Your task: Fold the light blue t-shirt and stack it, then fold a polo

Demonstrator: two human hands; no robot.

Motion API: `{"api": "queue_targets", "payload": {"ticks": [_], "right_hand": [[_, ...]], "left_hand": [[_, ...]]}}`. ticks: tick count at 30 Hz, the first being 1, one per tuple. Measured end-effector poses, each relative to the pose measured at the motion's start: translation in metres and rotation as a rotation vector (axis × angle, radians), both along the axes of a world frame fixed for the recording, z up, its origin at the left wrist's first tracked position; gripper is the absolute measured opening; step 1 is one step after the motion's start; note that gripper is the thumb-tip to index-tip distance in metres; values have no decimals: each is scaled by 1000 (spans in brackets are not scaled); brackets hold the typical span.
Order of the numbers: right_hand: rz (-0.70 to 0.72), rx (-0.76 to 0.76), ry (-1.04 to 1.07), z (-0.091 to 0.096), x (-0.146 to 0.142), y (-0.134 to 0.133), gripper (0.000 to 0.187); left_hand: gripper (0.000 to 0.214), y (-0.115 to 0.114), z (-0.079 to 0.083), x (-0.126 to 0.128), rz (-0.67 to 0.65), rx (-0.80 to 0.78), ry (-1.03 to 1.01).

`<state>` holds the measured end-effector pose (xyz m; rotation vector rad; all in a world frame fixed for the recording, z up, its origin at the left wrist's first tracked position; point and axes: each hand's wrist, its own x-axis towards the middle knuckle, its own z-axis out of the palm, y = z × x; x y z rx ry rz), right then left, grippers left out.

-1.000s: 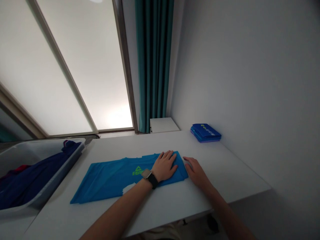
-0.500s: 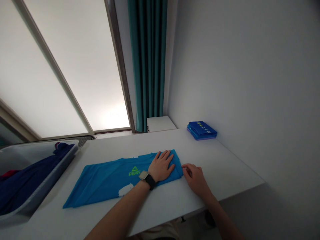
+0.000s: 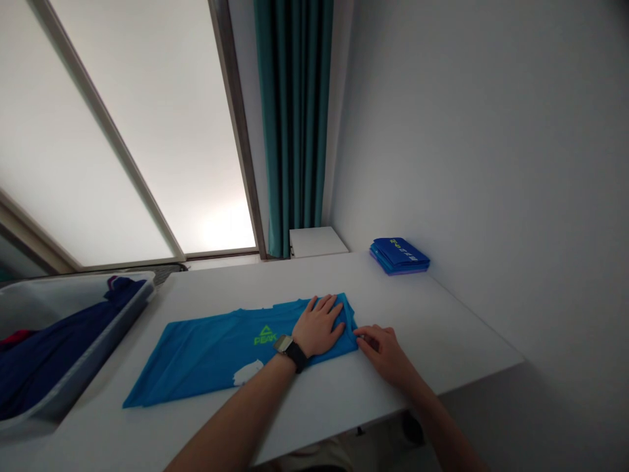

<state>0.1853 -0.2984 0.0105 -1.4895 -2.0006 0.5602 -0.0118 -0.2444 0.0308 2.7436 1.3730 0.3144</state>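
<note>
Pressing down flat and open, the left hand (image 3: 319,326) is lying on the blue shirt (image 3: 211,354), while the right hand (image 3: 386,351) is pinching its edge on the table (image 3: 442,328).

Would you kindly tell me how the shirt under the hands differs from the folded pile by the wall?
The shirt lies spread near the front of the table; the folded pile is a compact stack at the far corner. The shirt is lighter blue with a green logo; the pile is deeper blue. The left hand presses flat on the shirt, the right hand meets its edge; nothing touches the pile. Both are blue cloth.
</note>
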Motion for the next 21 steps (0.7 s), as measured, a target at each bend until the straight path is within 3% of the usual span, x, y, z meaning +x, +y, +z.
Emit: {"api": "queue_targets", "payload": {"ticks": [9,21], "right_hand": [[-221,187,-333,-11,-12,-5,26],[-300,211,-372,-11,-10,-5,22]], "left_hand": [[51,1,-1,-1,-1,-12,-2],[50,1,-1,-1,-10,-3,-13]]}}
